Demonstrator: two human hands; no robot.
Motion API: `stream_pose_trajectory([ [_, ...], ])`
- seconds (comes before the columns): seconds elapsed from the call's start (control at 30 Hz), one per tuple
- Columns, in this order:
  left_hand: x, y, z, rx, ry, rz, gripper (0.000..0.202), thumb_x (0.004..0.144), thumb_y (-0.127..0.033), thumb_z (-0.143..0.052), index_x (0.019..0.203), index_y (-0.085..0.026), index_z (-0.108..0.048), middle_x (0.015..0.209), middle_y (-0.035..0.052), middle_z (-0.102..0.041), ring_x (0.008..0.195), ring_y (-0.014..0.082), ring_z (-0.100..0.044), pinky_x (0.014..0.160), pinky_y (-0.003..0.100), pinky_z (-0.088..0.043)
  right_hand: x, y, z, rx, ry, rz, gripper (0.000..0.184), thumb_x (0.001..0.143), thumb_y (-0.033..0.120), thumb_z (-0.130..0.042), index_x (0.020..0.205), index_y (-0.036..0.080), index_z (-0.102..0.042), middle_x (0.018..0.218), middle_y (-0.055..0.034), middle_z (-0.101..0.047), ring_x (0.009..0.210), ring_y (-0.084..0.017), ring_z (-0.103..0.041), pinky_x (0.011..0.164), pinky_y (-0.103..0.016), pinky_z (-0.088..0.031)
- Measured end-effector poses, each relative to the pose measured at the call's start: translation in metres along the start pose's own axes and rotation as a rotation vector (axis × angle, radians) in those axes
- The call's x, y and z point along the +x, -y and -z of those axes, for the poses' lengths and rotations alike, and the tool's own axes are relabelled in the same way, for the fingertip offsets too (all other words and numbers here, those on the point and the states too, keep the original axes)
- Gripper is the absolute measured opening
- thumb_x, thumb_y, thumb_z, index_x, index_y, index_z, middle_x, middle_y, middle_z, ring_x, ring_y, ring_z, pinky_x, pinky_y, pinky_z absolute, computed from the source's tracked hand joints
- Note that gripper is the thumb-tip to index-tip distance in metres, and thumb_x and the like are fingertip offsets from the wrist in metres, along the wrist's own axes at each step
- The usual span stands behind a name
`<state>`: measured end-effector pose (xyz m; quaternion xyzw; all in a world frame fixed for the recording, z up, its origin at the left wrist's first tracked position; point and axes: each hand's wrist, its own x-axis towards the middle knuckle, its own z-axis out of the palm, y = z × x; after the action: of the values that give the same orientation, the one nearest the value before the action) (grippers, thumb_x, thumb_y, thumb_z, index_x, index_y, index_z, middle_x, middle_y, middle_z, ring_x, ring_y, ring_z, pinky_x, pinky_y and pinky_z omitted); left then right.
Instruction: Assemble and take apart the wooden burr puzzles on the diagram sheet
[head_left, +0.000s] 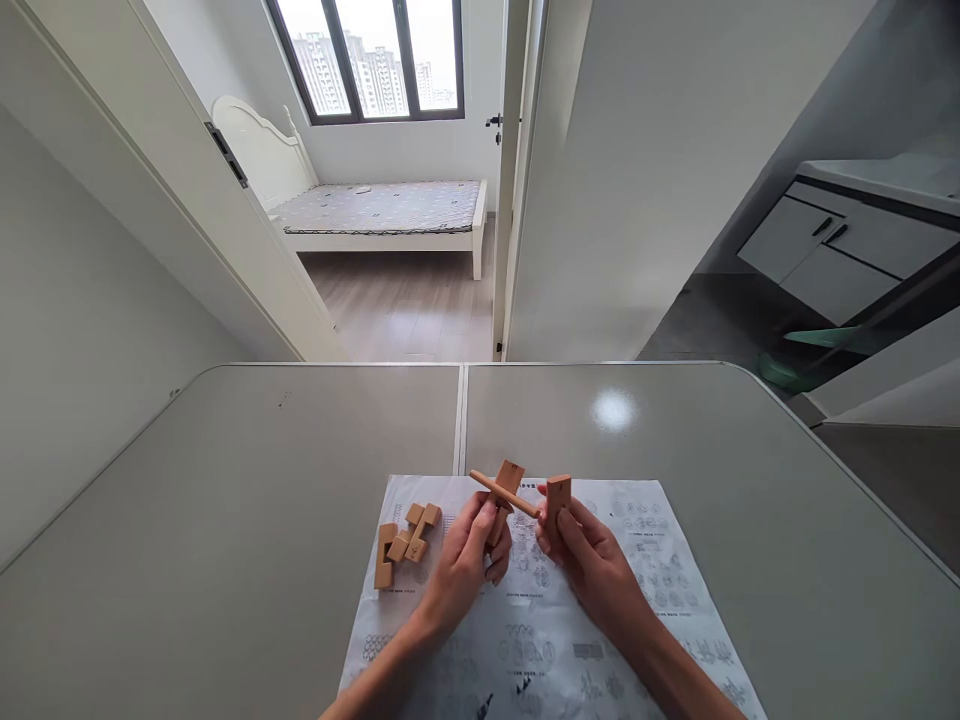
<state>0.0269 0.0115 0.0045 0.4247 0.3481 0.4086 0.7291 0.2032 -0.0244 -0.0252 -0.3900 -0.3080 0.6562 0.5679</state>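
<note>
My left hand (463, 550) is closed on a flat wooden puzzle piece (511, 474) held at a slant over the printed sheet. A thin wooden stick (486, 484) crosses that piece, its right end reaching to the fingers of my right hand (589, 555). Between right thumb and fingers stands another wooden puzzle piece (559, 492), upright. Whether the right fingers also grip the stick, I cannot tell. Left of my hands, notched wooden pieces (415, 535) lie in a small group on the sheet, beside a longer notched piece (385, 558). Fingers hide the lower parts of the held pieces.
The paper sheet (626, 600), printed with small diagrams, lies on a grey table (225, 520) with a seam down its middle. Beyond the table's far edge is a doorway with a bed (382, 210) under a window. White cabinets (832, 240) stand at the right.
</note>
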Motion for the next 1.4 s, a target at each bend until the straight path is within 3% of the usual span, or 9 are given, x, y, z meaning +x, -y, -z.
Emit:
stream_pose_trajectory([
  [0.23,0.0033,0.001,0.0051,-0.153,0.041,0.102,0.035,0.101,-0.05,-0.057,0.087,-0.021,-0.045,0.064,-0.0075,-0.047,0.043,0.0058,-0.036,0.048,0.022,-0.037,0.0013,0.0011,-0.0026,-0.06,-0.019,0.029,0.035,0.097,0.046,-0.075,0.125,0.026,-0.071,0.085,-0.0011,-0.064,0.072,-0.016,-0.054,0.07,-0.03,-0.045],
  [0.43,0.005,-0.0007,0.006,-0.231,0.056,0.141,0.031,0.1,-0.045,-0.059,0.088,-0.02,-0.046,0.063,-0.0074,-0.047,0.044,0.0064,-0.034,0.048,0.023,-0.036,0.0018,0.0043,-0.0058,0.034,-0.016,0.023,0.038,0.101,0.046,-0.07,0.134,0.028,-0.065,0.08,0.0003,-0.062,0.067,-0.015,-0.057,0.062,-0.029,-0.043],
  [0.63,0.0058,0.0016,0.0076,-0.253,0.077,0.184,0.026,0.1,-0.042,-0.059,0.091,-0.019,-0.05,0.065,-0.0059,-0.048,0.047,0.0075,-0.037,0.051,0.023,-0.039,-0.0011,0.0093,-0.0082,0.089,0.047,-0.023,0.039,0.104,0.046,-0.064,0.139,0.028,-0.065,0.09,-0.0031,-0.066,0.07,-0.016,-0.06,0.07,-0.033,-0.044],
  [0.93,0.0052,-0.0041,0.0051,-0.236,0.119,0.22,0.032,0.097,-0.047,-0.064,0.091,-0.018,-0.053,0.07,-0.004,-0.05,0.051,0.0077,-0.041,0.055,0.024,-0.041,-0.0012,0.003,-0.0037,0.002,0.142,0.027,0.042,0.107,0.044,-0.061,0.148,0.036,-0.058,0.095,-0.0035,-0.069,0.064,-0.015,-0.063,0.061,-0.032,-0.041],
  [1.4,0.0071,-0.0049,0.01,-0.29,0.192,0.288,0.027,0.1,-0.043,-0.059,0.091,-0.018,-0.054,0.063,-0.0083,-0.037,0.047,0.0065,-0.026,0.051,0.021,-0.036,-0.0018,0.0077,-0.0047,-0.01,0.11,-0.017,0.042,0.102,0.05,-0.066,0.139,0.028,-0.064,0.094,-0.0059,-0.07,0.062,-0.016,-0.063,0.059,-0.031,-0.04],
])
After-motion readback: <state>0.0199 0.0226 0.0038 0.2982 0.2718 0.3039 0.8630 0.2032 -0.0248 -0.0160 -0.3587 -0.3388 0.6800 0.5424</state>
